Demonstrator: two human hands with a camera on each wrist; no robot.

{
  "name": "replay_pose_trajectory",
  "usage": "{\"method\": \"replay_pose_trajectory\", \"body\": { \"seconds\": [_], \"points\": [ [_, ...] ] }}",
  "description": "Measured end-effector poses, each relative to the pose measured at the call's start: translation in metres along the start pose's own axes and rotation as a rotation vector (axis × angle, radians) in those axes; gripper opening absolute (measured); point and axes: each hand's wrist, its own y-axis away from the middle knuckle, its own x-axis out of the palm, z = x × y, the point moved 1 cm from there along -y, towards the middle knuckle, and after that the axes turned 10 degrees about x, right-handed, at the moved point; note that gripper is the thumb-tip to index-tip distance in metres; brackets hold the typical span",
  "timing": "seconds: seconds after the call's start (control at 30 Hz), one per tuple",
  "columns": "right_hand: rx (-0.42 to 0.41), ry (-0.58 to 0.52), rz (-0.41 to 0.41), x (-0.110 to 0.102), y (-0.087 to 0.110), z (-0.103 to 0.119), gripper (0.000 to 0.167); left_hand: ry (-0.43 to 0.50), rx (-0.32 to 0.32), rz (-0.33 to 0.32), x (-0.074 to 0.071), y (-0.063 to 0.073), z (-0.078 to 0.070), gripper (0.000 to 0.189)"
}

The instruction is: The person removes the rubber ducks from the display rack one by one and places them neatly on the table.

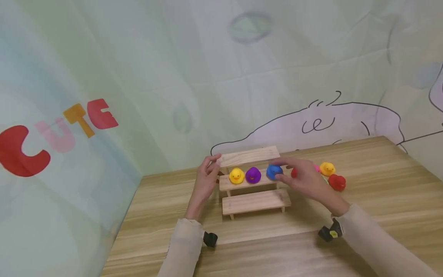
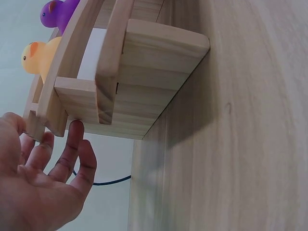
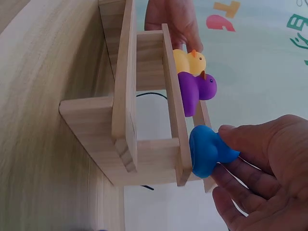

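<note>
A three-step wooden stand (image 1: 256, 199) carries a yellow rubber duck (image 1: 237, 176), a purple rubber duck (image 1: 253, 175) and a blue rubber duck (image 1: 273, 172) in a row on its middle step. With thumb and fingers, my right hand (image 1: 306, 179) pinches the blue duck at the right end of that step; in the right wrist view the blue duck (image 3: 207, 151) stands against the step's board. My left hand (image 1: 206, 177) is at the stand's left end, its loosely bent fingers (image 2: 72, 142) right at the end of the boards.
To the right of the stand, partly behind my right hand, several more ducks sit on the wooden table (image 1: 166, 215), among them a yellow duck (image 1: 327, 169) and a red duck (image 1: 337, 182). A printed cloth backdrop (image 1: 194, 77) hangs behind and to the left.
</note>
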Motion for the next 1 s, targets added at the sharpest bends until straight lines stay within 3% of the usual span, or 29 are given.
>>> {"method": "replay_pose_trajectory", "body": {
  "seconds": [0.47, 0.77, 1.0],
  "points": [
    [-0.083, 0.057, -0.157, -0.034, 0.035, -0.024, 0.034, 0.003, -0.01, -0.002, 0.0, -0.001, 0.001, 0.035],
    [0.057, 0.081, -0.051, -0.034, 0.06, -0.041, 0.036, 0.004, -0.002, 0.004, 0.001, 0.0, 0.002, 0.036],
    [0.067, 0.078, 0.006, -0.025, 0.073, -0.053, 0.038, 0.002, -0.002, 0.003, 0.001, -0.001, 0.002, 0.036]
  ]
}}
